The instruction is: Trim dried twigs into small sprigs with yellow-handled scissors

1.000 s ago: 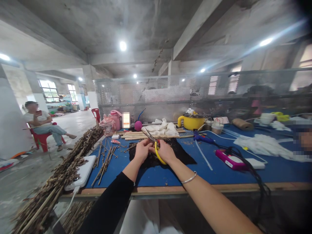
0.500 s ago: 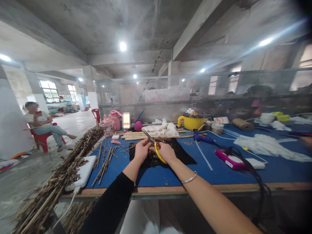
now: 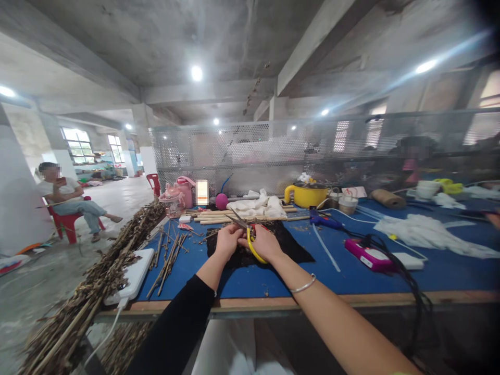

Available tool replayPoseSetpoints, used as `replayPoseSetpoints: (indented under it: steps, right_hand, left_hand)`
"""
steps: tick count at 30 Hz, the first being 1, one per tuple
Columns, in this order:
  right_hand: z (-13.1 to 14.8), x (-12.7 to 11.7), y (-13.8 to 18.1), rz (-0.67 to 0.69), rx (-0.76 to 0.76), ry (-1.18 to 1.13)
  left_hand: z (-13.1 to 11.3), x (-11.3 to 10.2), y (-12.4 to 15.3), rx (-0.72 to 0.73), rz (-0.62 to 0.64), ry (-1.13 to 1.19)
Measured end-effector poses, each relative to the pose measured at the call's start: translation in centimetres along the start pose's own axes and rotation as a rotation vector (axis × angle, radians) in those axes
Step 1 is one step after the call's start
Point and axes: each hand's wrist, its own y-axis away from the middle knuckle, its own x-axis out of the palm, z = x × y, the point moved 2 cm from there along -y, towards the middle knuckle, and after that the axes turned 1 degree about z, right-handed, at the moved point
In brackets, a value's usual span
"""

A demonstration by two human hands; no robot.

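Note:
My right hand (image 3: 264,243) is closed round the yellow and red handles of a pair of scissors (image 3: 247,232), whose blades point up and to the left. My left hand (image 3: 227,240) is pinched just left of the blades on something small that I cannot make out. Both hands hover over a black cloth (image 3: 291,246) strewn with dark bits, on the blue table (image 3: 250,281).
Dry twigs (image 3: 101,276) pile along the left edge beside a white power bank (image 3: 133,273). Wooden sticks (image 3: 219,216), white cloths (image 3: 422,229), a yellow pot (image 3: 307,195), a pink device (image 3: 369,255) with black cable. A person sits on a red chair (image 3: 64,224) at far left.
The scissor blades shift slightly between frames. A co-worker's blurred head at the right edge has moved out of view. My hands stay in the same place.

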Motion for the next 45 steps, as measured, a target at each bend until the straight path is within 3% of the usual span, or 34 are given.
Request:
replayPoseSetpoints:
  steps: [9, 23, 30, 45]
  right_hand:
    - [0.32, -0.60, 0.14, 0.048, 0.060, 0.030]
    - [0.11, -0.61, -0.06, 0.075, 0.030, 0.038]
    - [-0.01, -0.04, 0.03, 0.026, 0.007, 0.014]
    - [0.22, -0.53, 0.16, 0.040, 0.029, -0.016]
  left_hand:
    - [-0.16, -0.03, 0.13, 0.000, -0.003, -0.001]
    - [0.06, -0.31, 0.09, -0.092, -0.084, -0.002]
    - [0.12, -0.50, -0.24, 0.005, -0.084, -0.004]
    - [-0.16, -0.08, 0.07, -0.028, -0.048, 0.031]
